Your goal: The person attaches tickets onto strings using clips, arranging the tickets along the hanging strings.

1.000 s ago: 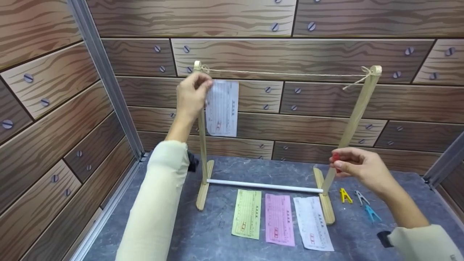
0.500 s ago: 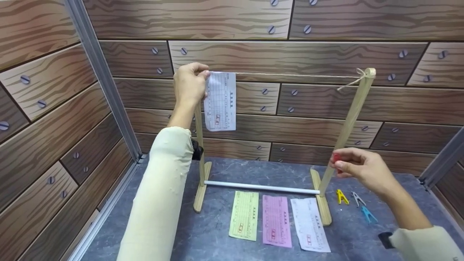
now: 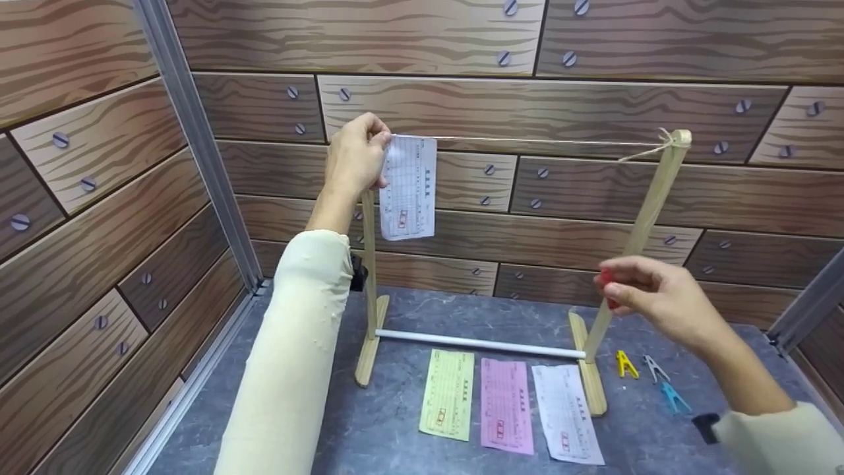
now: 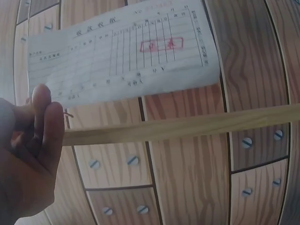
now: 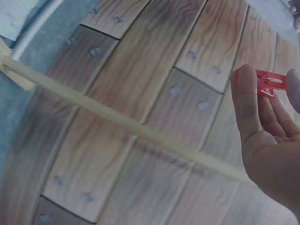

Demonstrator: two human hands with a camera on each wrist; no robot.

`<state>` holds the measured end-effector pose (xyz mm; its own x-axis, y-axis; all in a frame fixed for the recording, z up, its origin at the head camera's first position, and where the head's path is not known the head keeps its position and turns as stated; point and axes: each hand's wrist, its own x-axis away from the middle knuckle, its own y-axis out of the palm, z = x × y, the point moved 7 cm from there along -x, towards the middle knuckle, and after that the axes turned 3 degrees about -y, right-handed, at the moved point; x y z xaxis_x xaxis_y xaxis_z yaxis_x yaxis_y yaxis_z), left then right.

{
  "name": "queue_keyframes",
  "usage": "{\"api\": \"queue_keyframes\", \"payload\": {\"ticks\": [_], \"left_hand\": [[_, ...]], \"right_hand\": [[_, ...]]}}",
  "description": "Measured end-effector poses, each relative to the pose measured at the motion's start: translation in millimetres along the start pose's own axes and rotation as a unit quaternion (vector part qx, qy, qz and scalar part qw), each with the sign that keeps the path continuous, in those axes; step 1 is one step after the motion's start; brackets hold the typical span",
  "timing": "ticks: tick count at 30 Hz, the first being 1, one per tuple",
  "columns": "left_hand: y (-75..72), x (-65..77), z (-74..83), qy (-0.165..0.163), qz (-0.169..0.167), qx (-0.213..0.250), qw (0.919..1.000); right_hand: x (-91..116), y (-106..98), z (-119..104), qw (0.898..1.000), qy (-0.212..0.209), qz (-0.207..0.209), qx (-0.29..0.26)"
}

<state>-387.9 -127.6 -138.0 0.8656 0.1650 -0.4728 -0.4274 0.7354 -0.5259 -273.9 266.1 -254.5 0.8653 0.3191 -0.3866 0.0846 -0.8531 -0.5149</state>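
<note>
My left hand (image 3: 356, 155) pinches the upper left corner of a white receipt slip (image 3: 410, 188), right at the twine (image 3: 527, 140) strung between two wooden posts. The slip hangs down with its top edge along the twine. In the left wrist view, thumb and finger hold the slip (image 4: 126, 56) at one end, near the post (image 4: 187, 126). Lower on the right, my right hand (image 3: 659, 300) holds a red clothespin (image 3: 608, 284) between thumb and fingers, in front of the right post (image 3: 653, 204). The right wrist view shows this clothespin (image 5: 269, 80) from the side.
On the grey table lie a green slip (image 3: 447, 396), a pink slip (image 3: 505, 406) and a white slip (image 3: 567, 415). Yellow (image 3: 626, 364), grey (image 3: 655, 368) and blue (image 3: 674, 398) clothespins lie right of the stand's foot. A white rod (image 3: 481, 343) joins the posts low down.
The left hand has raised the white slip so that its top edge meets the twine. The right hand keeps hold of the red clothespin, nearly in the same place.
</note>
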Motion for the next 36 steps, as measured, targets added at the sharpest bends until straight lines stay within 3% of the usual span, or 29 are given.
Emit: {"api": "queue_keyframes", "payload": {"ticks": [7,13,21,28,36], "left_hand": [[-6.9,-1.9,-2.7,0.027,-0.007,-0.079,0.9965],[-9.2,-3.9,-0.2,0.043,0.001,-0.104,0.9937],[-4.8,-0.5,-1.6,0.073,0.018,-0.062,0.9953],[-4.0,0.6,-1.8,0.074,0.016,-0.043,0.9962],[-1.4,1.2,-3.8,0.074,0.015,-0.048,0.9960]], "right_hand": [[-27,15,-45,0.999,-0.047,-0.021,0.012],[-52,21,-83,0.996,-0.088,-0.014,0.000],[-84,44,-135,0.990,-0.135,-0.022,0.029],[-125,55,-171,0.985,-0.161,0.000,0.069],[-176,67,-179,0.986,-0.114,0.058,0.107]]}}
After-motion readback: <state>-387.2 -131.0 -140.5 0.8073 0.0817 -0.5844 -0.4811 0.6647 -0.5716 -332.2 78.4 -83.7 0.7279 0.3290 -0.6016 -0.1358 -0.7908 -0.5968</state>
